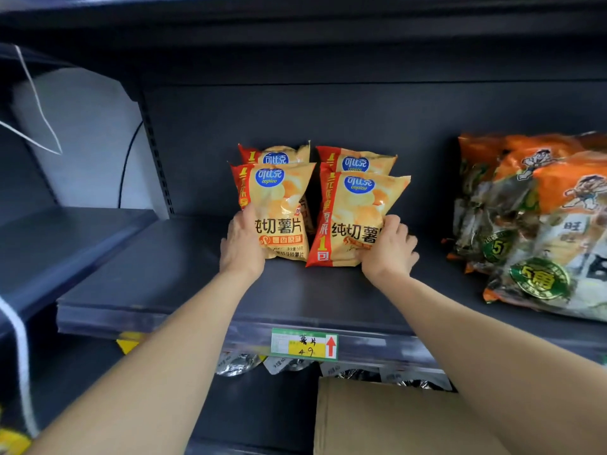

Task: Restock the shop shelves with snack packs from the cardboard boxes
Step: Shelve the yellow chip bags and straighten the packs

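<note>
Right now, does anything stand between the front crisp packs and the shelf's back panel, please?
Yes: the left rear crisp pack stands behind the left front crisp pack, and the right rear crisp pack behind the right front crisp pack.

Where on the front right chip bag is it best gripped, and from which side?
Grip the front right chip bag at its lower right edge, coming from the right, as the right hand does. It stands upright, with the front left chip bag close beside its left edge and the rear right chip bag right behind it, so the right edge is the free side.
</note>
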Demonstrator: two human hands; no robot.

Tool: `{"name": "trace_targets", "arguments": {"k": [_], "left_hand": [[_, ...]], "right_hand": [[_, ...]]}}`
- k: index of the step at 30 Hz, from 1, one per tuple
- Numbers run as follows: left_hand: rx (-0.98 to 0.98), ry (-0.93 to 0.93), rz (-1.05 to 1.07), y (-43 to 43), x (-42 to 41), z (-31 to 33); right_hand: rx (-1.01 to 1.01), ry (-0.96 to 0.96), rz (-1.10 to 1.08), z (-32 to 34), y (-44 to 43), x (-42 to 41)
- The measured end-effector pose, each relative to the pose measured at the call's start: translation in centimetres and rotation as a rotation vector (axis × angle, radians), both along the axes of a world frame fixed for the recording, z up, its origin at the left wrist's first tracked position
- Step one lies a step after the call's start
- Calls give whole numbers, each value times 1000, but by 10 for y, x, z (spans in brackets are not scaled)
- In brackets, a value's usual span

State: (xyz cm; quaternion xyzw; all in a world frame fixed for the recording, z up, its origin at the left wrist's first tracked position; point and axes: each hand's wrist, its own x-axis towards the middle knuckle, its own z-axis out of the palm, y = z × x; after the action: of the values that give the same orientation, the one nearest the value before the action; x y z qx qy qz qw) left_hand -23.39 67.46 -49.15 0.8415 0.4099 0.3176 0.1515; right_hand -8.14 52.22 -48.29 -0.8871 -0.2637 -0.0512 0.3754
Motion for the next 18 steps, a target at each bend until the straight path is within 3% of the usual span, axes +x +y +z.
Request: {"name": "trace_targets", "arguments": {"k": [4, 9, 18], "left_hand": [[-144, 12, 29, -1, 3, 7], [-76, 8, 122, -18, 3, 18], [-241, 50, -79, -25, -16, 31]], "right_hand": [[-28, -50, -47, -1, 6, -1], [27, 43, -77, 2, 4, -11], [208, 249, 43, 16, -13, -29]]}}
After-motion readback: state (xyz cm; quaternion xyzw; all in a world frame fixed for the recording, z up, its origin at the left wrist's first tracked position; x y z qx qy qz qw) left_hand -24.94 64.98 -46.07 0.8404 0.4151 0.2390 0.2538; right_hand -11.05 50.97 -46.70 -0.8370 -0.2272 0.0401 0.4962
